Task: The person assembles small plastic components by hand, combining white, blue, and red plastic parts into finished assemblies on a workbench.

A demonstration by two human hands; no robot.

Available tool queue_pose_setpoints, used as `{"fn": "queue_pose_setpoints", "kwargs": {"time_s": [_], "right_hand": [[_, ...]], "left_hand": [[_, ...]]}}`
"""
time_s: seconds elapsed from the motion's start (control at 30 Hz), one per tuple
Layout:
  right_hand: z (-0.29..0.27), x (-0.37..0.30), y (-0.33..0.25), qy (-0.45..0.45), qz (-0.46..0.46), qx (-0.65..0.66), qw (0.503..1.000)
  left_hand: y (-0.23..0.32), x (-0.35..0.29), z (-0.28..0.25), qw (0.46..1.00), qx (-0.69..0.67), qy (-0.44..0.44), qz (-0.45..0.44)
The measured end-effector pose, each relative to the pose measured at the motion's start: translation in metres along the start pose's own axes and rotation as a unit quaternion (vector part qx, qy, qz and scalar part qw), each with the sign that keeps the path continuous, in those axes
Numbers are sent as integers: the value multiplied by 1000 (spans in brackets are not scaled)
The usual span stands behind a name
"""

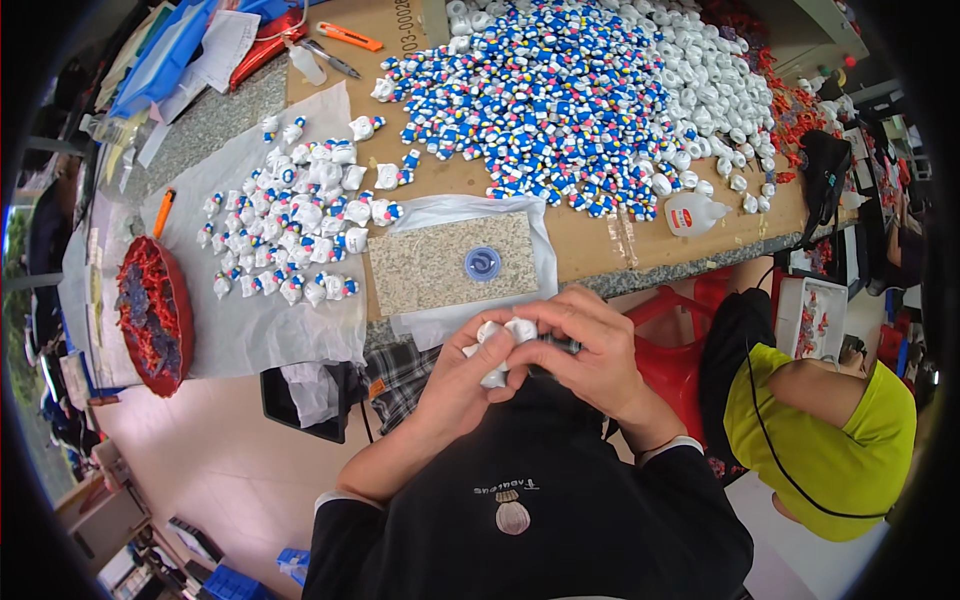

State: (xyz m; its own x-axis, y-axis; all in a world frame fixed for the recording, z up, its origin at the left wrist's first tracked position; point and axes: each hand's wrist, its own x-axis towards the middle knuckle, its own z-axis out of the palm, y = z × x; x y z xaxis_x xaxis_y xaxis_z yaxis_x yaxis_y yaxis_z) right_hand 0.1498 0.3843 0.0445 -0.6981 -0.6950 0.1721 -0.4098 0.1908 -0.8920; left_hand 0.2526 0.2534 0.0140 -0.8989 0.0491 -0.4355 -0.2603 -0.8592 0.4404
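Observation:
Close to my chest, just in front of the table's edge, my two hands meet. My left hand [458,388] is closed around small white figurine pieces [493,378], which show between its fingers. With thumb and fingertips my right hand [592,350] pinches a rounded white figurine piece [521,329] against the left fingers. The fingers partly hide where the pieces touch. Just beyond the hands, a speckled stone slab [425,265] lies on a white sheet, bearing a small round blue dish [482,264].
Assembled white-and-blue figurines [300,215] cover paper on the left. A large heap of blue bodies [540,95] and white heads [710,85] fills the back. A squeeze bottle [694,214], a red bowl [170,375] and an orange cutter [348,37] lie around. A person in yellow [830,440] sits at right.

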Motion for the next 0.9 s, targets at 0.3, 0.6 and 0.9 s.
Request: {"fn": "queue_pose_setpoints", "kwargs": {"time_s": [0.3,0.6,0.9], "right_hand": [[-24,23,48,203,37,-158,966],[-37,40,68,179,-69,-285,939],[-35,40,69,108,-87,-276,951]], "left_hand": [[4,-1,3,999,22,32,16],[6,2,-2,996,67,22,47],[9,-3,-5,995,73,41,50]]}}
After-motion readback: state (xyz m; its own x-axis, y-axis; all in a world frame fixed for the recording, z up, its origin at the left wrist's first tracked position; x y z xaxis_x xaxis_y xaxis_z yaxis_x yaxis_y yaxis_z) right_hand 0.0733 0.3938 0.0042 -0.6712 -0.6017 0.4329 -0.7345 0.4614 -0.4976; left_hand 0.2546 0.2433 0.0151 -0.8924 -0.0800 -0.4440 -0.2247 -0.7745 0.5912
